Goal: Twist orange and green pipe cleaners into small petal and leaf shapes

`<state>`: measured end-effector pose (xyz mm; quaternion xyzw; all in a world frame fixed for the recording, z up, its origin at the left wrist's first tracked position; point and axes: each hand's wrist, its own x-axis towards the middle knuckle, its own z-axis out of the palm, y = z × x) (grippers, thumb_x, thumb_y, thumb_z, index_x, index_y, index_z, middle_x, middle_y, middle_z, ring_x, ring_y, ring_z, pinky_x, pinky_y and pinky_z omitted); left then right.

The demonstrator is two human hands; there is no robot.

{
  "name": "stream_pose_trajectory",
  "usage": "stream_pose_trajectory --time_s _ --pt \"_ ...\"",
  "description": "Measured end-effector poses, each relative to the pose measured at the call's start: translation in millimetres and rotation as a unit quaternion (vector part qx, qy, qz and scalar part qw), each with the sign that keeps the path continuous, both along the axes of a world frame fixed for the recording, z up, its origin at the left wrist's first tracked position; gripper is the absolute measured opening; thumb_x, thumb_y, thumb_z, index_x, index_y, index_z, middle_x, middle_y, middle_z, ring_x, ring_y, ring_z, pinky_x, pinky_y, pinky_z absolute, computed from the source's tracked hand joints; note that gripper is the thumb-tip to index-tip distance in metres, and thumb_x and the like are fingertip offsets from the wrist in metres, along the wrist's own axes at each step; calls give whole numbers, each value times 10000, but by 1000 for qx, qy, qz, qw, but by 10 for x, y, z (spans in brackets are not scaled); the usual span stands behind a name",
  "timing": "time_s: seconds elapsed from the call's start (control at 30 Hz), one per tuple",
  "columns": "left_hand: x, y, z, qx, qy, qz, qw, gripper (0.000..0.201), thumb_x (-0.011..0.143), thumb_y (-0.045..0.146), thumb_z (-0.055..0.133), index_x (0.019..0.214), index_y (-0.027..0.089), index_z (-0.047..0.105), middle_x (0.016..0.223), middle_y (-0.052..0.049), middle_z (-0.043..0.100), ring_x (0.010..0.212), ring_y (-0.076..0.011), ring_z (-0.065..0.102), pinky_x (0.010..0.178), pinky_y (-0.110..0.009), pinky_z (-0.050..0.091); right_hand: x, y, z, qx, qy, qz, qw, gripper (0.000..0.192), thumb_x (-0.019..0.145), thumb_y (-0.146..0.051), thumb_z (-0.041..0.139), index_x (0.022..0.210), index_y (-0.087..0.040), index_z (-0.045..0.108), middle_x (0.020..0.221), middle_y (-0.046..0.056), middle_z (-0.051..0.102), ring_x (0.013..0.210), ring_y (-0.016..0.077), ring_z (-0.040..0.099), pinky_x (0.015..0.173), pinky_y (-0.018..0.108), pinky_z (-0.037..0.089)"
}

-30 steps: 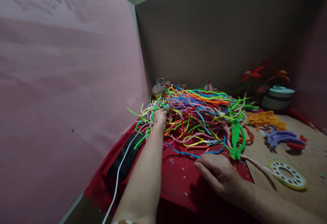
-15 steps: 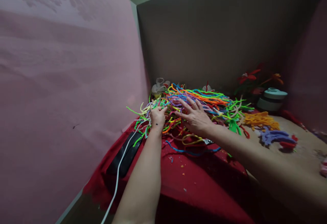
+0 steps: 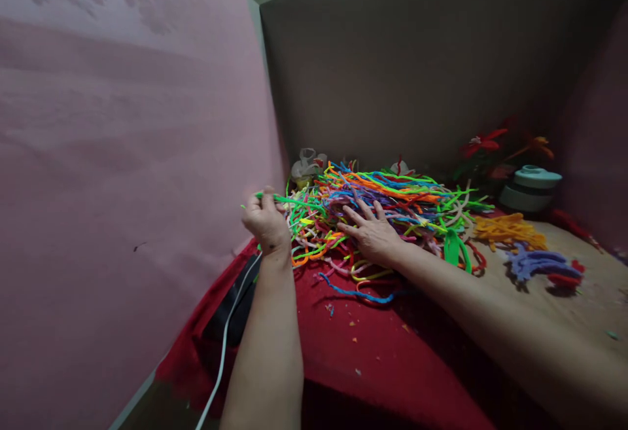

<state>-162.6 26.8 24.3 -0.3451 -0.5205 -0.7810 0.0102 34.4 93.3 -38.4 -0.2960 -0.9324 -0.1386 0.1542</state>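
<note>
A big tangled pile of coloured pipe cleaners (image 3: 392,204) lies on a red cloth (image 3: 363,358) in the corner. My left hand (image 3: 265,222) is at the pile's left edge, raised a little, fingers closed on a bright green pipe cleaner (image 3: 294,201) that runs from the hand into the pile. My right hand (image 3: 370,233) lies flat on the pile with its fingers spread, pressing the strands down. A blue pipe cleaner (image 3: 356,292) lies loose on the cloth just in front of the right hand.
A pink wall (image 3: 122,155) stands close on the left, a grey one behind. A white cable (image 3: 223,351) and a black flat object (image 3: 240,299) lie by my left forearm. Orange (image 3: 507,228) and purple (image 3: 537,263) pipe cleaner bundles, a teal lidded container (image 3: 532,188) and red artificial flowers (image 3: 483,142) sit to the right.
My right hand moved from the cloth's front onto the pile and pressed flat. My left hand has pulled leftward and up, drawing a green pipe cleaner out of the pile.
</note>
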Motion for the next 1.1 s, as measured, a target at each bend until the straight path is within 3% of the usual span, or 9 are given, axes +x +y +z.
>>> stream_pose_trajectory --time_s 0.2,0.3,0.43,0.5,0.57,0.67,0.73,0.97,1.1 --pt "243 -614 504 241 44 139 960 77 826 273 519 796 206 543 598 42 574 526 -116 600 426 -224 467 -1 -11 22 -55 9 27 998 570 757 -176 517 1311 -299 466 1487 70 271 1369 367 97 1024 634 18" --pt "486 -751 631 261 56 98 959 66 829 248 521 787 202 545 652 43 576 555 -123 622 466 -258 513 -10 -112 151 -101 67 48 991 615 666 -148 597 1266 -262 522 1457 82 330 1343 369 163 1027 627 46" --pt "764 -639 521 209 64 -15 976 76 810 231 566 776 162 572 616 40 593 506 -119 610 464 -260 510 46 -491 421 -177 276 89 941 385 723 -108 545 1088 -189 636 1148 92 612 1177 267 408 1006 519 252" --pt "861 -551 397 172 83 -75 979 79 806 231 581 782 156 595 630 36 608 490 -94 593 474 -232 498 123 -697 548 -332 379 117 856 369 787 -244 558 1148 -170 582 938 80 653 901 198 556 829 417 432" --pt "935 -490 279 157 94 -131 974 78 797 226 598 768 155 611 651 34 609 476 -76 578 466 -211 480 228 -829 646 -509 481 156 697 432 812 -381 548 1185 -167 516 818 41 634 630 121 560 601 295 466" --pt "1009 -472 164 133 105 -209 963 58 784 208 614 768 156 635 683 25 615 474 -72 576 450 -200 463 416 -855 728 -599 613 172 485 353 762 -464 606 943 -162 581 661 -20 575 430 50 449 421 203 351" --pt "1037 -490 131 106 119 -249 955 51 777 199 621 772 158 651 716 12 630 491 -79 587 457 -204 467 536 -803 740 -604 659 163 416 304 714 -419 670 842 -151 605 558 -49 514 395 38 392 380 187 286" --pt "1012 -366 85 -4 51 -331 942 169 723 279 675 838 156 660 680 2 636 490 -97 588 454 -207 459 737 -628 575 -588 686 140 404 201 653 -261 724 774 -114 659 571 -13 556 473 64 477 421 198 359" --pt "946 -278 141 -6 -24 -219 975 265 715 351 671 895 162 630 709 9 622 573 -85 580 499 -183 442 804 -521 420 -565 701 123 418 232 634 -263 723 804 -117 659 571 -12 566 474 73 496 420 199 378"
